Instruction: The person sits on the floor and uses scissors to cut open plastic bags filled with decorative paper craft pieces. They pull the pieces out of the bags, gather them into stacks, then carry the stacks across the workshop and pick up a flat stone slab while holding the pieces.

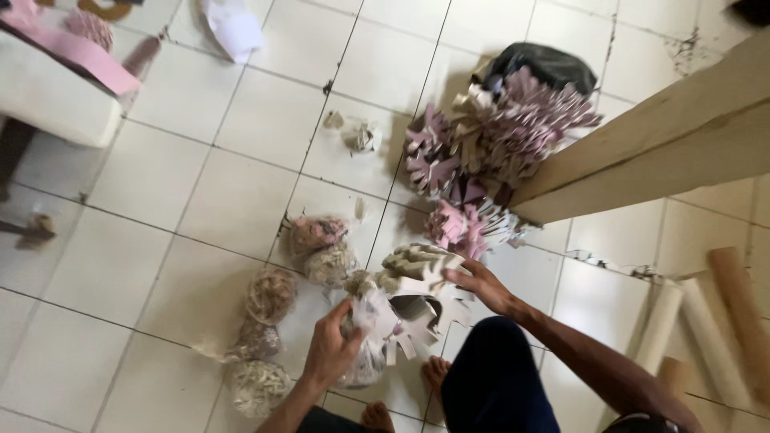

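Cut-paper bundle, cream and white, sits low on the tiled floor between both hands, just ahead of the person's bare feet. Left of it lie several clear bags of scraps in a loose row. Left hand is clenched around the bundle's gathered plastic-wrapped end; right hand grasps its fanned top with spread fingers. Behind it, a heap of pink and beige cut pieces rests against a wooden beam; cardboard tubes lie far right.

Paper rolls (cut off, right edge)
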A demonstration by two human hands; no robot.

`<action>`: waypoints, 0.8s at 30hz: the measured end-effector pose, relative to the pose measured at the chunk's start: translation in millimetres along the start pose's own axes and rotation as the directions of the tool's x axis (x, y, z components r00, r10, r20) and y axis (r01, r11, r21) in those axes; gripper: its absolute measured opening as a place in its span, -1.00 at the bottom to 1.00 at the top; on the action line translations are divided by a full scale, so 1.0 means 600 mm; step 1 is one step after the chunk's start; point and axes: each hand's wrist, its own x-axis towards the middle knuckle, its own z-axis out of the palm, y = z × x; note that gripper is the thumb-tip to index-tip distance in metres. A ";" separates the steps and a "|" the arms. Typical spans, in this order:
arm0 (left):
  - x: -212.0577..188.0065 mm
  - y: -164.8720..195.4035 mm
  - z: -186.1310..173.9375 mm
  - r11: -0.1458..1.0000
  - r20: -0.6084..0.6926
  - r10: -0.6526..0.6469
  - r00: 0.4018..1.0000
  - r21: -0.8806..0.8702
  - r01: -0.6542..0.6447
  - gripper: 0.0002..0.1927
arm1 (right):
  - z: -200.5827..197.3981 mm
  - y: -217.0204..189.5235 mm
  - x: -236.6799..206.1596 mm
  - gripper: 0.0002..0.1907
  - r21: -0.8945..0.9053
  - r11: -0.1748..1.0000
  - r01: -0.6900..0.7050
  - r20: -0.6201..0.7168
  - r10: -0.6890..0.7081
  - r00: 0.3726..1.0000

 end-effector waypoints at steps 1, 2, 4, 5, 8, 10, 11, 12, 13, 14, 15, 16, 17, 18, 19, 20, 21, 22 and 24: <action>-0.018 0.053 -0.013 0.997 -0.017 0.074 0.997 0.017 -0.074 -0.60 | -0.014 -0.022 -0.040 0.10 0.053 0.994 -0.096 -0.075 0.100 0.992; -0.029 0.105 -0.027 0.988 -0.033 0.154 0.987 0.036 -0.153 -0.59 | -0.027 -0.050 -0.072 0.05 0.112 0.977 -0.180 -0.147 0.195 0.970; -0.057 0.203 -0.054 1.000 0.041 0.026 0.999 -0.012 -0.026 -0.59 | -0.052 -0.101 -0.148 -0.09 0.336 0.942 -0.011 -0.147 0.064 0.987; -0.074 0.247 -0.065 0.999 0.083 -0.040 0.996 -0.032 0.043 -0.59 | -0.062 -0.126 -0.190 -0.16 0.441 0.895 0.068 -0.159 0.003 0.987; -0.112 0.350 -0.085 0.973 0.154 0.065 0.986 -0.228 -0.029 -0.56 | -0.090 -0.218 -0.286 -0.34 0.460 0.886 0.058 -0.365 0.129 0.922; -0.114 0.392 -0.076 0.972 0.199 0.170 0.965 -0.192 -0.132 -0.63 | -0.094 -0.280 -0.344 -0.43 0.401 0.900 0.174 -0.506 0.059 0.861; -0.113 0.406 -0.070 0.965 0.213 0.233 0.949 -0.174 -0.198 -0.67 | -0.099 -0.317 -0.355 -0.47 0.357 0.904 0.235 -0.570 0.011 0.822; -0.110 0.418 -0.058 0.955 0.230 0.289 0.929 -0.142 -0.261 -0.70 | -0.100 -0.354 -0.365 -0.48 0.394 0.892 0.222 -0.566 0.046 0.823; -0.105 0.427 -0.047 0.940 0.250 0.339 0.907 -0.119 -0.318 -0.74 | -0.095 -0.385 -0.377 -0.48 0.438 0.876 0.202 -0.560 0.091 0.823; -0.096 0.436 -0.037 0.920 0.272 0.392 0.879 -0.103 -0.378 -0.77 | -0.088 -0.414 -0.384 -0.49 0.484 0.857 0.178 -0.550 0.139 0.824; -0.082 0.444 -0.031 0.902 0.307 0.430 0.849 -0.126 -0.412 -0.80 | -0.080 -0.445 -0.380 -0.45 0.494 0.856 0.152 -0.530 0.158 0.833; -0.067 0.456 -0.029 0.885 0.341 0.465 0.817 -0.154 -0.439 -0.83 | -0.073 -0.477 -0.373 -0.42 0.504 0.855 0.120 -0.509 0.183 0.841; -0.047 0.470 -0.029 0.866 0.374 0.500 0.781 -0.201 -0.458 -0.79 | -0.068 -0.507 -0.362 -0.39 0.511 0.855 0.087 -0.486 0.204 0.850; -0.017 0.488 -0.033 0.842 0.404 0.540 0.739 -0.246 -0.481 -0.76 | -0.061 -0.537 -0.347 -0.36 0.534 0.836 0.126 -0.456 0.160 0.875; 0.023 0.509 -0.046 0.813 0.431 0.582 0.690 -0.288 -0.506 -0.72 | -0.053 -0.568 -0.326 -0.33 0.555 0.814 0.170 -0.430 0.106 0.896; 0.062 0.535 -0.064 0.838 0.441 0.545 0.713 -0.256 -0.482 -0.71 | -0.052 -0.601 -0.304 -0.29 0.572 0.792 0.214 -0.405 0.046 0.913; 0.098 0.564 -0.084 0.861 0.449 0.506 0.736 -0.227 -0.454 -0.70 | -0.064 -0.636 -0.277 -0.27 0.519 0.829 0.209 -0.371 -0.002 0.929; 0.125 0.597 -0.108 0.889 0.459 0.457 0.762 -0.196 -0.414 -0.67 | -0.074 -0.667 -0.253 -0.24 0.468 0.862 0.194 -0.327 -0.035 0.944; 0.198 0.662 -0.184 0.905 0.542 0.402 0.738 -0.113 -0.410 -0.63 | -0.070 -0.728 -0.200 -0.18 0.422 0.885 0.198 -0.293 -0.074 0.953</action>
